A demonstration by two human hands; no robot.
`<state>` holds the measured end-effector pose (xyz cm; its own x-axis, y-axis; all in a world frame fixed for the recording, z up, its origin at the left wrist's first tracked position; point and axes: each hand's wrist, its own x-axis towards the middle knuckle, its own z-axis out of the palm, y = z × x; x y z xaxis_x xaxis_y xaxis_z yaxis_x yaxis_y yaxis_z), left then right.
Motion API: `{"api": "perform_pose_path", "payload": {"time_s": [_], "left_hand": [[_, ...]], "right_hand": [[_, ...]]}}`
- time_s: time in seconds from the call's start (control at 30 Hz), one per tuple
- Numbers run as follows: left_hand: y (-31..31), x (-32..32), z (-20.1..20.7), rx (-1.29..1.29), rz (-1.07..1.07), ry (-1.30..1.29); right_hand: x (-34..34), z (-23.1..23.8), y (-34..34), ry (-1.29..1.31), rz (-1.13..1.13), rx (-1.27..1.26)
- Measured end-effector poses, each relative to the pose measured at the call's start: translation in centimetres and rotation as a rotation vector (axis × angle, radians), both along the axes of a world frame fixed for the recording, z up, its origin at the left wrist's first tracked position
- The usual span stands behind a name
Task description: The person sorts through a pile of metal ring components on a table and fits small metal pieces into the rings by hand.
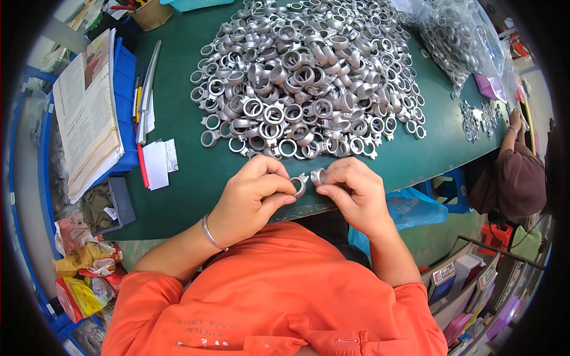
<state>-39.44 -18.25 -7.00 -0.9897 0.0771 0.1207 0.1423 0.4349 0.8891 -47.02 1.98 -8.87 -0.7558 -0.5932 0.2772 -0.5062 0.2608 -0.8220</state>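
Note:
Near the front edge of the green table, my left hand point(254, 191) pinches a silver metal ring clamp point(300, 185) between thumb and fingers, its lugged end pointing up. Close beside it, my right hand point(355, 193) grips a second ring clamp point(318, 176), turned partly edge-on. The two clamps are a small gap apart. Just beyond my hands rises a big heap of similar ring clamps point(303, 77), spread across the middle of the table. The inner sides of my fingers are hidden.
A blue bin point(123, 89) with newspapers point(89, 107) stands at the left, beside a metal ruler point(149, 83), pens and white cards point(155, 169). A clear bag of clamps point(457, 41) lies at the far right. A co-worker point(510, 172) sits at the right; a blue plastic bag point(415, 209) hangs nearby.

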Motion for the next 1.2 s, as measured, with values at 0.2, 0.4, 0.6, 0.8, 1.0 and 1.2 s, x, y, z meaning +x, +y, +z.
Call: {"api": "perform_pose_path", "payload": {"time_s": [0.2, 0.4, 0.6, 0.8, 1.0, 1.2], "left_hand": [[0.0, 0.7, -1.5, 0.496, 0.004, -0.176], [0.7, 1.1, -0.9, 0.788, 0.052, -0.399], [1.3, 1.0, -0.5, 0.708, 0.091, -0.396], [1.3, 0.8, -1.1, 0.669, 0.076, -0.329], [1.8, 1.0, -1.7, 0.626, 0.085, -0.264], [2.0, 0.9, -1.5, 0.684, 0.147, -0.216]], "right_hand": [[1.1, 0.3, 0.1, -0.396, 0.095, -0.278], [1.4, -0.2, -0.4, -0.353, 0.139, -0.297], [1.4, -0.1, -0.3, -0.486, 0.104, -0.336], [1.9, -0.2, -0.3, -0.773, 0.081, -0.498], [2.1, -0.2, -1.2, -1.013, 0.096, -0.632], [1.6, -0.8, -1.1, -1.007, 0.102, -0.672]]}}
